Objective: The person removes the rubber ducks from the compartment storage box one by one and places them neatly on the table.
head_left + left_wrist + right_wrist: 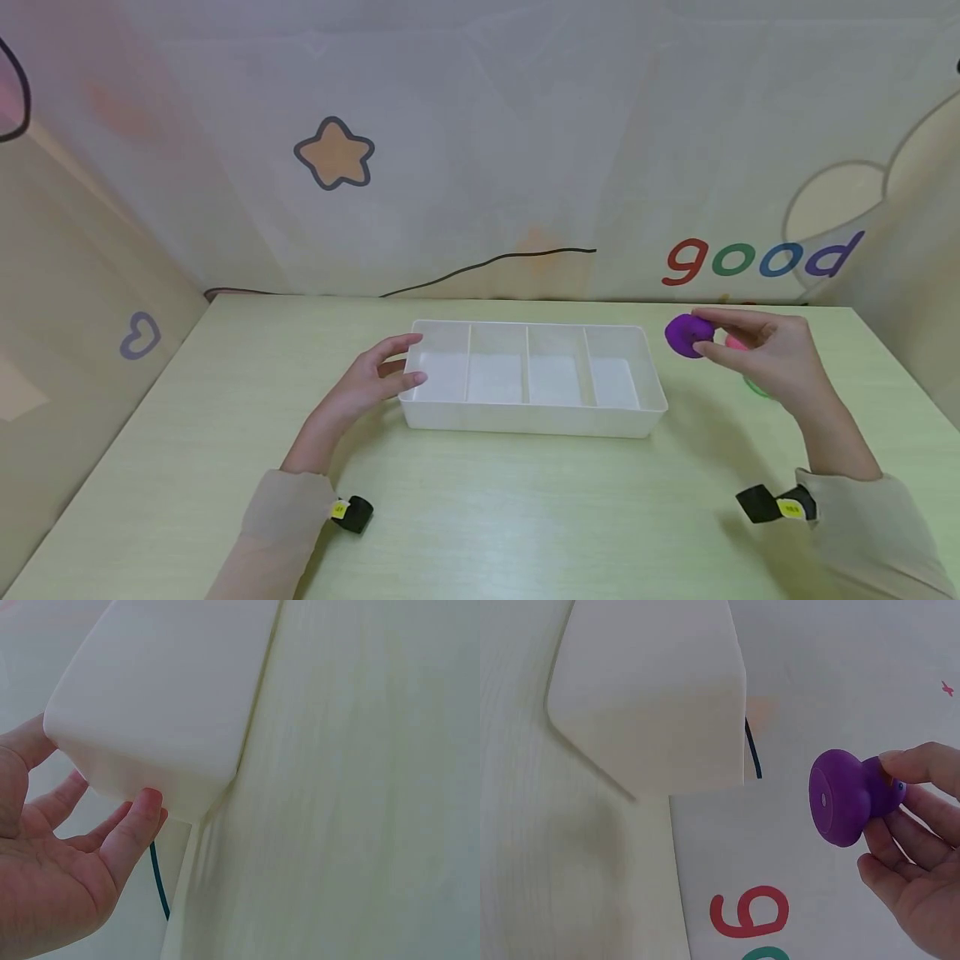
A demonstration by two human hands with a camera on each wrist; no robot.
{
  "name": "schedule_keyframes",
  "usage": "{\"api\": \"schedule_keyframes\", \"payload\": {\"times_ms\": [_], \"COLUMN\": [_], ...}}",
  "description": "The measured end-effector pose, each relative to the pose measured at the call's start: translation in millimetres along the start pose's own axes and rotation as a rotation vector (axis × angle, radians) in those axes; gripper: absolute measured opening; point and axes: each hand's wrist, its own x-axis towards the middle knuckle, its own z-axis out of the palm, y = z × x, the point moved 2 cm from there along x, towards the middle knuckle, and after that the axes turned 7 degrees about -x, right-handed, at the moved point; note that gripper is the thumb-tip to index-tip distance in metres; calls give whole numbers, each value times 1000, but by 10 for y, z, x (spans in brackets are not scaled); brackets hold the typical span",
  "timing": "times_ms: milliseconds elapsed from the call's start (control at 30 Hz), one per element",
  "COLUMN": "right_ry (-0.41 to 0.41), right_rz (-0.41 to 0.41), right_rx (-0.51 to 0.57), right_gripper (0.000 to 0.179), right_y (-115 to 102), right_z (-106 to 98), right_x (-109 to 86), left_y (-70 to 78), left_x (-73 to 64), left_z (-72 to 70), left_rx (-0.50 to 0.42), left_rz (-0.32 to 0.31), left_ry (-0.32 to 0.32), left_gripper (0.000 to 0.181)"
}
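Note:
A white divided box [525, 421] with a row of compartments lies on the table, its long side facing me. My left hand [375, 375] holds its left end, thumb and fingertips at the rim; in the left wrist view the fingers of the left hand [67, 855] lie against the end wall [142, 776]. Right of the box, my right hand [772, 350] pinches a purple rubber duck [686, 336] in the air. The right wrist view shows the duck [840, 799] with its flat base turned toward the box and its head between thumb and fingers.
Behind my right hand, a pink thing [735, 342] and a green thing [756, 387] show only in part. The pale table [487, 517] ends at a printed cloth backdrop [480, 167], with more cloth at both sides.

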Motion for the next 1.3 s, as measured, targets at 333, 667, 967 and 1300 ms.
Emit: {"api": "schedule_keyframes", "payload": {"times_ms": [333, 667, 967, 1300], "right_ry": [9, 89, 106, 103], "right_rz": [93, 125, 164, 249], "right_rx": [31, 13, -3, -97], "right_gripper": [40, 40, 35, 41], "right_y": [277, 523, 772, 1030], "right_z": [-265, -489, -679, -737], "right_x": [-78, -159, -204, -213], "left_y": [20, 20, 8, 3], "left_x": [-10, -21, -12, -11], "left_z": [9, 2, -3, -5], "left_rx": [20, 21, 20, 24], "left_rz": [-19, -9, -7, -8], "left_ry": [5, 0, 0, 4], "left_gripper": [62, 62, 62, 62]}}
